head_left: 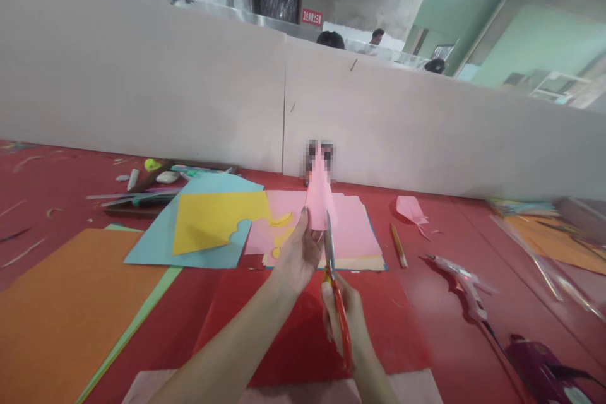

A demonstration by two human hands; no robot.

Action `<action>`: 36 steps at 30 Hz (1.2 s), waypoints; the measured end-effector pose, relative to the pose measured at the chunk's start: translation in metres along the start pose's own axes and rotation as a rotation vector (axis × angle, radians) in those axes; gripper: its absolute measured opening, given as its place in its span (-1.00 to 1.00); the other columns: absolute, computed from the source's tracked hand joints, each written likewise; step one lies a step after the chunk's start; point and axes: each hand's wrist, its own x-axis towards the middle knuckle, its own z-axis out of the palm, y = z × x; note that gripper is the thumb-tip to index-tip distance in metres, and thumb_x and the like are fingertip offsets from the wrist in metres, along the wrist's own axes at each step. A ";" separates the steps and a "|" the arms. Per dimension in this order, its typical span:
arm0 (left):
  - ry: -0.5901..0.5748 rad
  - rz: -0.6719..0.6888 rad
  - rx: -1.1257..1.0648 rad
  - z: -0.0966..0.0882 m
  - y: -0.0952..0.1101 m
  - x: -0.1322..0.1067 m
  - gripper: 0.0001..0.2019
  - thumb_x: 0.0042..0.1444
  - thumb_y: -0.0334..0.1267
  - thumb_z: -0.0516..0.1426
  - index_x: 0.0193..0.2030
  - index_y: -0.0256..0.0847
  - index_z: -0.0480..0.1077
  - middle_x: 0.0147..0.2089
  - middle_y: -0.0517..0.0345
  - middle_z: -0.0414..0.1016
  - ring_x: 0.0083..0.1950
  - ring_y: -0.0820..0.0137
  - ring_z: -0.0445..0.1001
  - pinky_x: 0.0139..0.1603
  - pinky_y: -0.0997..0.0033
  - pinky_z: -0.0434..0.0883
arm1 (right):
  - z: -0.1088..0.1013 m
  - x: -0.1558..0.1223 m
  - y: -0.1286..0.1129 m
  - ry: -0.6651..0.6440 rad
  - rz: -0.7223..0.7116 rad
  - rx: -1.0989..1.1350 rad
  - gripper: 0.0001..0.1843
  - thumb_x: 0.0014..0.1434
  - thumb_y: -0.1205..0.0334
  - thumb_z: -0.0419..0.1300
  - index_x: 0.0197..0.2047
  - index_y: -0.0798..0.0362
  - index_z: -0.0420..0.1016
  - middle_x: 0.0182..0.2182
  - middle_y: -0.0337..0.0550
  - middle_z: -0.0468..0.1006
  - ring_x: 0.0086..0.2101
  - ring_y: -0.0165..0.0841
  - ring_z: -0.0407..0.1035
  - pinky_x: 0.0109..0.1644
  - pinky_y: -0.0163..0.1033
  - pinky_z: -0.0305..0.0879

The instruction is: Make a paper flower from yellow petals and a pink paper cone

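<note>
My left hand (pixel 299 252) pinches the lower end of a pink sheet of paper (pixel 319 199), which is bent lengthwise and held up off the table. In my right hand (pixel 348 309) is a pair of scissors (pixel 341 322) with red handles, pointing away from me. The scissor blades lie against the right lower edge of the pink paper, close to my left fingers. Whether the blades are parted cannot be made out. Behind both hands lies a stack of pink sheets (pixel 357 227), and a red sheet (pixel 303 328) lies beneath them.
Yellow paper (pixel 208 221) and blue paper (pixel 151 243) overlap on the left, beside orange paper (pixel 80 290). A pencil (pixel 398 245), a pink scrap (pixel 411 209) and a corded glue gun (pixel 461 281) lie on the right. A white partition (pixel 426 126) stands behind; people's heads show beyond.
</note>
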 end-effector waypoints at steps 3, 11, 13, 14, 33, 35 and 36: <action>-0.022 -0.045 0.017 0.001 -0.006 -0.003 -0.83 0.04 -0.18 0.16 -0.34 -0.26 0.46 -0.43 0.15 0.54 -0.42 0.49 0.50 -0.26 0.53 0.46 | 0.000 0.002 0.002 0.002 0.016 -0.021 -0.54 -0.02 -0.22 0.10 -0.51 0.04 0.22 -0.77 -0.42 0.07 -0.70 -0.53 -0.01 -0.70 -0.43 -0.05; 0.156 -0.066 0.074 0.006 -0.012 -0.008 -0.90 0.01 -0.26 0.18 -0.37 -0.26 0.44 -0.46 0.15 0.51 -0.45 0.52 0.48 -0.36 0.60 0.43 | 0.000 0.003 0.002 0.009 -0.009 -0.080 -0.62 0.04 -0.10 0.12 -0.39 0.09 0.31 -0.71 -0.41 0.10 -0.66 -0.54 -0.04 -0.65 -0.43 -0.05; 0.155 -0.048 0.071 0.006 -0.010 -0.007 -0.91 0.01 -0.28 0.18 -0.38 -0.26 0.44 -0.49 0.17 0.50 -0.49 0.53 0.46 -0.42 0.61 0.42 | 0.000 0.002 -0.003 -0.016 -0.032 -0.113 -0.65 0.05 -0.05 0.12 -0.37 0.10 0.31 -0.67 -0.38 0.13 -0.62 -0.52 0.00 -0.60 -0.42 0.01; 0.141 -0.041 0.061 0.005 -0.010 -0.006 -0.91 0.00 -0.28 0.19 -0.38 -0.27 0.44 -0.50 0.18 0.49 -0.50 0.54 0.45 -0.43 0.61 0.42 | 0.000 0.001 -0.006 -0.025 -0.047 -0.129 -0.67 0.06 -0.03 0.12 -0.35 0.11 0.32 -0.63 -0.36 0.16 -0.60 -0.51 0.02 -0.56 -0.41 0.04; 0.041 0.102 -0.101 0.012 0.026 -0.002 -0.92 0.07 -0.32 0.13 -0.29 -0.25 0.42 -0.34 0.19 0.53 -0.37 0.53 0.49 -0.32 0.56 0.48 | 0.001 0.000 -0.006 -0.034 -0.056 -0.120 -0.74 0.09 0.04 0.09 -0.41 0.07 0.22 -0.58 -0.36 0.13 -0.56 -0.51 0.03 -0.52 -0.41 0.05; 0.063 0.092 -0.128 0.010 0.027 -0.002 -0.93 0.10 -0.34 0.11 -0.32 -0.27 0.41 -0.41 0.21 0.52 -0.47 0.58 0.47 -0.40 0.62 0.47 | 0.001 0.000 -0.004 0.004 -0.029 -0.072 -0.70 0.08 -0.01 0.10 -0.45 0.05 0.19 -0.61 -0.39 0.09 -0.60 -0.54 -0.01 -0.58 -0.43 -0.01; 0.077 0.081 -0.142 0.010 0.027 -0.002 -0.93 0.11 -0.36 0.10 -0.33 -0.27 0.41 -0.47 0.23 0.50 -0.54 0.61 0.44 -0.45 0.65 0.46 | 0.001 0.000 -0.003 0.029 -0.012 -0.036 -0.67 0.07 -0.03 0.11 -0.47 0.04 0.16 -0.63 -0.41 0.06 -0.63 -0.55 -0.05 -0.61 -0.43 -0.04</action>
